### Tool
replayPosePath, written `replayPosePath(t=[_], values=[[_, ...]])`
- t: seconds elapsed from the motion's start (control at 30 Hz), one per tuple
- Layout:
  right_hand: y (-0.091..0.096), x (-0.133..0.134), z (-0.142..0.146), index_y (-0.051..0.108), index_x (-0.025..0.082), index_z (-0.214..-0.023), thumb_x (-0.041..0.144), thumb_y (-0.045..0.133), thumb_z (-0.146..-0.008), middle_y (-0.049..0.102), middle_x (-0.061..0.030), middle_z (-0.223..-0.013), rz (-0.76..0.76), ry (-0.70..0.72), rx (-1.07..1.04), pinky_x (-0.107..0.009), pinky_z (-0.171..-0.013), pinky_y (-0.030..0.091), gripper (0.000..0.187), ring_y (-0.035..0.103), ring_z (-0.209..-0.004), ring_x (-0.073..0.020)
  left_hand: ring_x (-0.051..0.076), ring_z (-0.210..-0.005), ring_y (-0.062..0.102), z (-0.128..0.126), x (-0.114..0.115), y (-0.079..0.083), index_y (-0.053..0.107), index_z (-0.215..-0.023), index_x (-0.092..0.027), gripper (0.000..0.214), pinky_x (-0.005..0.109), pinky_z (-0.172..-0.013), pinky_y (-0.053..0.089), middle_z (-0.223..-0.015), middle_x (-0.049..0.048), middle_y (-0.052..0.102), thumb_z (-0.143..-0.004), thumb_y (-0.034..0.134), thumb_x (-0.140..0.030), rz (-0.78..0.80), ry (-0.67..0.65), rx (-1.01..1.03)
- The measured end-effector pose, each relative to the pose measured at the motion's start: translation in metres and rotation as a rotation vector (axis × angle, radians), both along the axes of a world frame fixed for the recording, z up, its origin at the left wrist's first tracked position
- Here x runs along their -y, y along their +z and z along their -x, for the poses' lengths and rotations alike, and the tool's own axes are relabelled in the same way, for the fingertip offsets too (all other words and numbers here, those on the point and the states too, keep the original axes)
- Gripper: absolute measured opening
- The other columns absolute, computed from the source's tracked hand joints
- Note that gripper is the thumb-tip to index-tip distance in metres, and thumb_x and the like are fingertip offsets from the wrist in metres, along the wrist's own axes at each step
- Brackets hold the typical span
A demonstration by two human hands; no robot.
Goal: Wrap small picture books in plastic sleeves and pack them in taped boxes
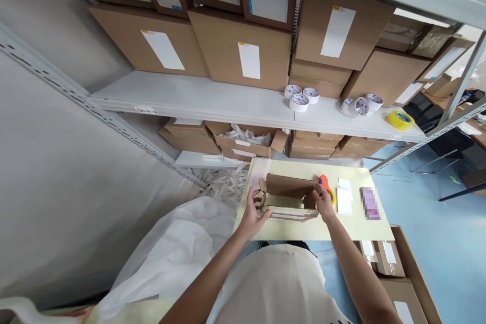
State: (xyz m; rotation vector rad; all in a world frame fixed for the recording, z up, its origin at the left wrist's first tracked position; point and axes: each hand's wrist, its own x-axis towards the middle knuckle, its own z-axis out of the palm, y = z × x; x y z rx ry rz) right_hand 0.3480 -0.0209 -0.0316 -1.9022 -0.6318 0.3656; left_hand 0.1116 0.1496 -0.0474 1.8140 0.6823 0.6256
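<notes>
A small open cardboard box [290, 186] stands on the pale yellow table [299, 231] in front of me, its opening facing up. My left hand [252, 216] grips its left end, with the thumb along the near edge and the fingers at the side flap. My right hand [324, 204] pinches the upper right edge by a flap. Inside, a pale surface shows, and a small whitish thing lies near the right end. Just beyond my right hand is an orange tape dispenser [324, 181], partly hidden, with yellow tape. White cards [344, 201] lie to the right.
A purple blurred item [369, 203] lies at the table's right. Behind, a metal shelf [212, 98] carries large cartons [248, 55], white tape rolls [299, 103] and a yellow tape roll [400, 119]. White plastic sheeting [178, 248] is at left; boxes in a carton [402, 288] stand lower right.
</notes>
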Motion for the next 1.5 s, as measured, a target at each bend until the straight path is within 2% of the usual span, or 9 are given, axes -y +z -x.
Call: replayPosePath(t=[0.13, 0.23, 0.4, 0.5, 0.7, 0.93, 1.1, 1.3, 1.5], values=[[0.0, 0.006, 0.005, 0.061, 0.021, -0.129, 0.059, 0.064, -0.078, 0.067, -0.0098, -0.107, -0.013, 0.049, -0.109, -0.044, -0.087, 0.055, 0.064, 0.064, -0.098, -0.0282, 0.029, -0.132, 0.044, 0.005, -0.009, 0.009, 0.033, -0.148, -0.027, 0.074, 0.043, -0.103, 0.046, -0.144, 0.0139, 0.041, -0.081, 0.063, -0.036, -0.189, -0.155, -0.114], [-0.001, 0.018, 0.005, 0.055, 0.026, -0.136, 0.066, 0.061, -0.078, 0.063, -0.0104, -0.121, -0.052, 0.159, -0.139, -0.048, -0.098, 0.051, 0.071, 0.061, -0.112, -0.0289, 0.031, -0.132, 0.044, 0.007, -0.012, 0.014, 0.037, -0.148, -0.025, 0.075, 0.046, -0.11, 0.04, -0.142, 0.014, 0.043, -0.08, 0.066, -0.037, -0.345, -0.234, -0.173], [0.0, 0.044, 0.005, 0.054, 0.032, -0.137, 0.07, 0.045, -0.087, 0.049, -0.0092, -0.147, -0.089, 0.422, -0.078, -0.053, -0.113, 0.035, 0.064, 0.039, -0.14, -0.0308, 0.03, -0.122, 0.052, 0.004, -0.016, 0.02, 0.053, -0.138, -0.026, 0.061, 0.046, -0.103, 0.046, -0.134, 0.0124, 0.053, -0.081, 0.065, -0.042, -0.493, -0.291, -0.247], [0.0, 0.05, 0.012, 0.052, 0.028, -0.14, 0.072, 0.053, -0.081, 0.037, -0.0115, -0.155, -0.06, 0.505, 0.019, -0.055, -0.113, 0.033, 0.073, 0.033, -0.143, -0.0347, 0.03, -0.116, 0.056, 0.002, -0.017, 0.022, 0.059, -0.131, -0.028, 0.051, 0.047, -0.099, 0.049, -0.125, 0.0107, 0.06, -0.082, 0.062, -0.044, -0.516, -0.334, -0.262], [0.004, 0.041, 0.03, 0.054, 0.021, -0.138, 0.059, 0.056, -0.087, 0.039, -0.0153, -0.153, 0.078, 0.386, 0.167, -0.054, -0.112, 0.037, 0.064, 0.039, -0.139, -0.0356, 0.032, -0.128, 0.051, 0.007, -0.018, 0.022, 0.037, -0.147, -0.021, 0.073, 0.044, -0.101, 0.048, -0.144, 0.0169, 0.045, -0.085, 0.057, -0.054, -0.422, -0.203, -0.223], [0.002, 0.048, 0.043, 0.054, 0.017, -0.138, 0.059, 0.047, -0.091, 0.04, -0.0155, -0.152, 0.073, 0.361, 0.222, -0.052, -0.112, 0.039, 0.064, 0.039, -0.139, -0.0345, 0.034, -0.145, 0.028, 0.007, -0.011, 0.009, 0.034, -0.15, -0.021, 0.071, 0.044, -0.111, 0.039, -0.163, 0.014, 0.01, -0.089, 0.05, -0.055, -0.308, -0.355, -0.28], [-0.005, 0.047, 0.04, 0.062, 0.013, -0.127, 0.061, 0.044, -0.091, 0.039, -0.0186, -0.152, 0.069, 0.295, 0.216, -0.054, -0.113, 0.036, 0.063, 0.038, -0.14, -0.0364, 0.029, -0.147, 0.024, -0.011, -0.003, -0.006, 0.027, -0.152, -0.02, 0.069, 0.044, -0.115, 0.033, -0.163, 0.014, 0.007, -0.092, 0.047, -0.046, -0.284, -0.343, -0.232], [-0.002, 0.025, 0.023, 0.069, 0.015, -0.111, 0.063, 0.044, -0.091, 0.041, -0.0188, -0.151, 0.014, 0.241, 0.17, -0.053, -0.112, 0.038, 0.059, 0.047, -0.133, -0.0361, 0.029, -0.148, 0.019, -0.042, -0.019, -0.004, 0.024, -0.153, -0.018, 0.074, 0.045, -0.118, 0.028, -0.163, 0.0134, 0.009, -0.091, 0.047, -0.05, -0.265, -0.302, -0.23], [0.001, 0.036, 0.037, 0.072, 0.017, -0.101, 0.061, 0.047, -0.09, 0.048, -0.0148, -0.146, 0.007, 0.215, 0.116, -0.052, -0.111, 0.039, 0.052, 0.049, -0.132, -0.0346, 0.028, -0.147, 0.023, -0.027, -0.004, -0.002, 0.024, -0.153, -0.019, 0.072, 0.045, -0.117, 0.029, -0.162, 0.0124, 0.017, -0.092, 0.042, -0.053, -0.246, -0.3, -0.234]])
